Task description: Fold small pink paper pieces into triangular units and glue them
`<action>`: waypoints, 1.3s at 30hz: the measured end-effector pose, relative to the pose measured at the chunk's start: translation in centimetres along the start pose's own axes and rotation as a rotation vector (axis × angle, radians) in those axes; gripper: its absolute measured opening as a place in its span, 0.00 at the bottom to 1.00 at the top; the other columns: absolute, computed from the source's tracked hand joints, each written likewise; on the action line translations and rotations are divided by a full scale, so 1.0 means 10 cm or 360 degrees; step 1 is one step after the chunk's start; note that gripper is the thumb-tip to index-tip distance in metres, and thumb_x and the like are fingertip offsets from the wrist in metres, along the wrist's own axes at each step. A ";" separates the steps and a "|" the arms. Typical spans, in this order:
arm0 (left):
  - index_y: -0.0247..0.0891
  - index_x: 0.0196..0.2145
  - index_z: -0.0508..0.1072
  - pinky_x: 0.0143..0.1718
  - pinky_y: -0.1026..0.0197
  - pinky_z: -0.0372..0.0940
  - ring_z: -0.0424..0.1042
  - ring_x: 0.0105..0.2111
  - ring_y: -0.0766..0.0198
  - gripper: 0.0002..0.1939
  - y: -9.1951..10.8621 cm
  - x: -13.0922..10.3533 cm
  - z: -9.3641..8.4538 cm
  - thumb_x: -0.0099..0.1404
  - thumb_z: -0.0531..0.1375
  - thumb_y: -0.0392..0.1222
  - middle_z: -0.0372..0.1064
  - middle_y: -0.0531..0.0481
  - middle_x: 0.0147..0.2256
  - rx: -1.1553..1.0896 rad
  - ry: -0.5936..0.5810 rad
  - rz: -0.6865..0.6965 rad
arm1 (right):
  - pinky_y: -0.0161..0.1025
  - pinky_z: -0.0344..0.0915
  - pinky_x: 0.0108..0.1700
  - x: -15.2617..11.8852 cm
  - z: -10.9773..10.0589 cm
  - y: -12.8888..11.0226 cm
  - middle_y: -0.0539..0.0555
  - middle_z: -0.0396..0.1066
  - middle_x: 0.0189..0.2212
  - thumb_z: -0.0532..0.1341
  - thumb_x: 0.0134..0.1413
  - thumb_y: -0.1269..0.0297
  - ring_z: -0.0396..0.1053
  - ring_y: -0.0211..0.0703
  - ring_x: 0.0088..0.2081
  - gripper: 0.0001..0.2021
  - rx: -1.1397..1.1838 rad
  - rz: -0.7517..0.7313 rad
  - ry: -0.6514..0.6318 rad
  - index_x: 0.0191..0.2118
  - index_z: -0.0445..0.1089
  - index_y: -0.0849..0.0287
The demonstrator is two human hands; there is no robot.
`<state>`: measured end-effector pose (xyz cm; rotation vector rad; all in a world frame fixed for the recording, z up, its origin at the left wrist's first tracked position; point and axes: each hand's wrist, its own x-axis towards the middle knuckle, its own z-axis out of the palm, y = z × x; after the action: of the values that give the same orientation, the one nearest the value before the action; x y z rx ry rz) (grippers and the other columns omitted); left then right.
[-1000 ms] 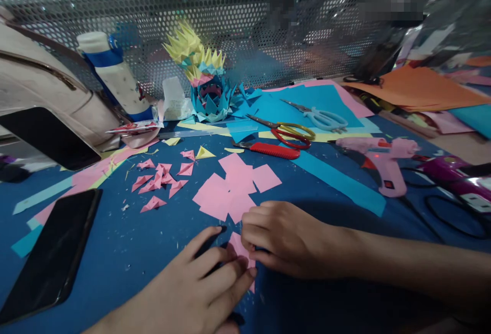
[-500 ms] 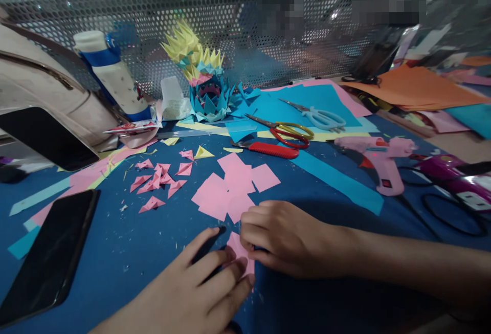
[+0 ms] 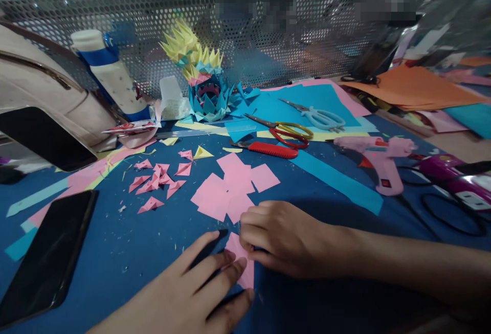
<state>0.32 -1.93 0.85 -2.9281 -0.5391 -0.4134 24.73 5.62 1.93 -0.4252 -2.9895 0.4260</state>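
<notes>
Head view. With left hand (image 3: 192,288), fingers spread, touching pink paper (image 3: 248,273) between the hands, atop blue table (image 3: 153,244); with right hand (image 3: 280,237), curled at paper's right edge, cannot tell whether pinching. Just beyond both: flat pink squares (image 3: 230,185); beyond left: folded pink pieces (image 3: 161,175).

- Left grip (image 3: 203,288): bare hand, lower centre of frame; four slim, tapering fingers (image 3: 226,275) showing, thumb hidden.
- Left wrist (image 3: 126,318): bare, cut off by bottom edge.
- Right grip (image 3: 276,237): bare hand, just right of centre; rounded knuckles, smooth back.
- Right forearm (image 3: 402,260): bare out to right edge, slimmer toward wrist, underside shadowed.
- Nails: too small, blurry to tell finish.
</notes>
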 end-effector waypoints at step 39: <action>0.41 0.56 0.75 0.71 0.42 0.27 0.69 0.48 0.60 0.18 0.02 0.05 0.02 0.80 0.48 0.39 0.73 0.55 0.55 -0.0007 0.0023 -0.0077 | 0.38 0.59 0.41 -0.05 0.15 0.13 0.53 0.70 0.38 0.55 0.70 0.70 0.64 0.41 0.38 0.04 0.0286 0.0022 0.0330 0.45 0.67 0.62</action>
<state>0.90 -1.88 0.81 -2.9191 -0.6088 -0.4417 25.34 6.29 0.11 -0.4435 -2.7222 0.6058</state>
